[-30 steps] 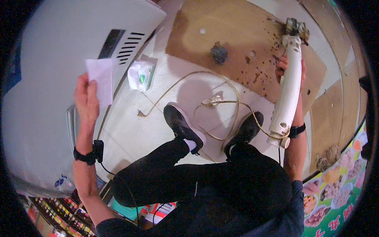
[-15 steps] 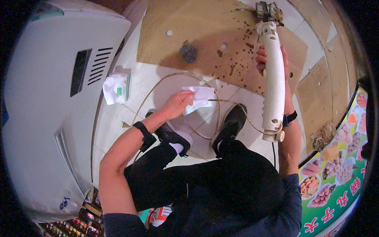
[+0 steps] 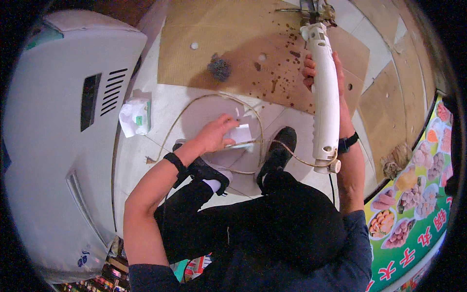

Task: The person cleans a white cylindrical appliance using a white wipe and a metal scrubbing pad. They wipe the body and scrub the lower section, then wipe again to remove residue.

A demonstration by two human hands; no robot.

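Note:
My left hand [image 3: 215, 135] is over the tiled floor between my shoes, its fingers loosely curved round a white tissue [image 3: 240, 133]. A thin tan cord [image 3: 281, 141] runs across that tissue and loops over the tiles. My right hand [image 3: 336, 73] grips a long white plastic column [image 3: 325, 102] from behind, fingers showing on its left side. A greasy bare metal motor [image 3: 315, 13] with a thin shaft tops this column, like part of an electric fan. At its lower end sits a cream knob [image 3: 335, 166], where the cord meets the column.
Stained cardboard [image 3: 194, 70] covers the floor ahead, with a grey scouring pad [image 3: 219, 67] on it. A white tissue pack [image 3: 135, 118] lies beside the large white appliance [image 3: 63, 146] on the left. On the right are a crumpled brown lump [image 3: 396, 160] and a food-picture panel [image 3: 413, 199].
My left hand has moved slightly down and loosened its pinch, with its fingers spread wider around the tissue. The tissue has shifted lower. My right hand still grips the column.

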